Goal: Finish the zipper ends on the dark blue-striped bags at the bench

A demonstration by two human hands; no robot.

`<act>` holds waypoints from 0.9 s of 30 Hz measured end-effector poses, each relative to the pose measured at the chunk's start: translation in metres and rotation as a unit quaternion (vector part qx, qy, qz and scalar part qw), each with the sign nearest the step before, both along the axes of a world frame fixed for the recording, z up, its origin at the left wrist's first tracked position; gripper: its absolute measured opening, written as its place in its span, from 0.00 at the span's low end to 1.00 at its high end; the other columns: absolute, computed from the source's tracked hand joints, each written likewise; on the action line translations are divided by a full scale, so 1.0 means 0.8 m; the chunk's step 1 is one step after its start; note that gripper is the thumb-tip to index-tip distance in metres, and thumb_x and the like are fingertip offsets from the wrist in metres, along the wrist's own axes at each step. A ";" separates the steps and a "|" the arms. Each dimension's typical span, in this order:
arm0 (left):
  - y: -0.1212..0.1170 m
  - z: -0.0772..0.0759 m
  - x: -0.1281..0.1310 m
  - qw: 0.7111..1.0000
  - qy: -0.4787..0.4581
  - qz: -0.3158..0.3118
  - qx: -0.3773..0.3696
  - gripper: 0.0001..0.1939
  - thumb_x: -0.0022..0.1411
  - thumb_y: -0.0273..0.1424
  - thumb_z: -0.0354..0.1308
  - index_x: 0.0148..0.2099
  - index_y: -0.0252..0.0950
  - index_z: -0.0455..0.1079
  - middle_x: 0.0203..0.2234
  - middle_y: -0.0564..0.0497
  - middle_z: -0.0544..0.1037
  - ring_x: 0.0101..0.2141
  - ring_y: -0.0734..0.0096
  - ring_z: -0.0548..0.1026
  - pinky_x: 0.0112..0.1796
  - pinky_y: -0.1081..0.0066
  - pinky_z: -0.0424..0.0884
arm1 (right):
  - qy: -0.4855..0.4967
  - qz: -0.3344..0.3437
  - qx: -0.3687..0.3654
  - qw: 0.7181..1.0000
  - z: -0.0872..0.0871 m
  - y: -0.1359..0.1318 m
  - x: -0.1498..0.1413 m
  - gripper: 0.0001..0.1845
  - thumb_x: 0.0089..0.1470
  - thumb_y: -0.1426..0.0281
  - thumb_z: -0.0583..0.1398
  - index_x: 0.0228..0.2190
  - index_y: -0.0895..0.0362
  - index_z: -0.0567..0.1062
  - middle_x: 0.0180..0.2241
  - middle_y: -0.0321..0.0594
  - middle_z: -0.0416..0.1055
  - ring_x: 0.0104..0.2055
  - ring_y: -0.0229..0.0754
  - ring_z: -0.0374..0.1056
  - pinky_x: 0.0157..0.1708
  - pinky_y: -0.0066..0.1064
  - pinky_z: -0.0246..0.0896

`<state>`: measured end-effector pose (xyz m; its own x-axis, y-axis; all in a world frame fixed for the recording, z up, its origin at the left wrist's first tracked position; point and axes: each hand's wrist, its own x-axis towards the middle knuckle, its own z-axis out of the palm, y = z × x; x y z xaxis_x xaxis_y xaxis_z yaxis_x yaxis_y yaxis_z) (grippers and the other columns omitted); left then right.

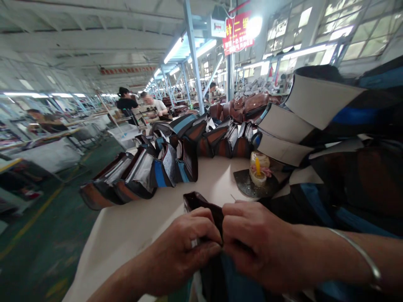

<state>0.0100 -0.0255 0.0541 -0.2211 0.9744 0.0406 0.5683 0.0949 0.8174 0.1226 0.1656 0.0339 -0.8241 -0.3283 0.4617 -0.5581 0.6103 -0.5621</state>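
Near the bottom of the head view, my left hand (181,245) pinches the edge of a dark bag (197,199) between thumb and fingers. Close beside it, my right hand (264,241) is closed on the same edge, with its fingers curled in. The bag has a dark brown rim and a blue panel lower down; much of it is hidden under my hands. A thin sliver (233,197) sticks up by my right fingers, too small to name. A silvery bangle (362,253) is on my right wrist.
Half-made bags (138,172) stand in rows on the pale table (126,235). A dark plate (248,186) with a roll of tape and a yellow item is ahead. Stacked bag pieces (315,100) rise at the right. People (126,102) work farther back.
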 end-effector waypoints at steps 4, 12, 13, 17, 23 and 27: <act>-0.026 -0.009 -0.019 0.996 -0.079 0.028 0.029 0.08 0.65 0.32 0.56 0.33 0.34 0.69 0.33 0.52 0.69 0.36 0.72 0.67 0.39 0.72 0.62 | -0.150 0.097 -0.114 0.977 0.002 0.022 -0.028 0.15 0.55 0.62 0.67 0.39 0.57 0.73 0.36 0.36 0.70 0.36 0.39 0.64 0.36 0.28 0.58; -0.057 0.001 -0.018 0.983 -0.169 0.058 -0.038 0.09 0.56 0.32 0.59 0.38 0.34 0.72 0.32 0.52 0.70 0.36 0.69 0.66 0.38 0.70 0.61 | -0.217 0.152 -0.219 0.939 -0.037 -0.003 -0.049 0.20 0.46 0.60 0.74 0.30 0.59 0.73 0.30 0.32 0.69 0.30 0.35 0.60 0.30 0.25 0.55; -0.056 0.007 -0.012 0.983 -0.157 0.071 -0.060 0.11 0.57 0.34 0.60 0.42 0.34 0.72 0.33 0.53 0.71 0.36 0.70 0.66 0.37 0.71 0.61 | -0.228 0.147 -0.218 0.938 -0.036 -0.008 -0.049 0.21 0.45 0.59 0.74 0.30 0.59 0.73 0.30 0.32 0.69 0.30 0.35 0.60 0.29 0.25 0.55; -0.049 0.009 0.008 0.970 -0.153 0.129 -0.135 0.18 0.58 0.45 0.63 0.38 0.34 0.71 0.26 0.57 0.65 0.28 0.76 0.60 0.28 0.73 0.55 | -0.271 0.136 -0.217 0.928 -0.031 -0.015 -0.051 0.22 0.43 0.60 0.75 0.30 0.59 0.73 0.27 0.30 0.68 0.26 0.33 0.57 0.23 0.23 0.51; -0.050 -0.010 0.007 0.968 -0.199 0.123 -0.093 0.15 0.57 0.40 0.63 0.34 0.32 0.71 0.25 0.57 0.65 0.27 0.76 0.60 0.28 0.72 0.55 | -0.275 0.178 -0.230 0.916 -0.031 -0.012 -0.057 0.15 0.49 0.65 0.72 0.30 0.61 0.73 0.24 0.29 0.63 0.24 0.32 0.54 0.22 0.22 0.48; -0.047 -0.004 0.011 0.967 -0.140 0.169 -0.126 0.07 0.55 0.33 0.59 0.32 0.33 0.70 0.23 0.58 0.64 0.25 0.76 0.59 0.26 0.73 0.54 | -0.265 0.171 -0.216 0.924 -0.029 -0.011 -0.054 0.14 0.52 0.64 0.70 0.31 0.60 0.73 0.25 0.30 0.63 0.25 0.32 0.54 0.23 0.23 0.47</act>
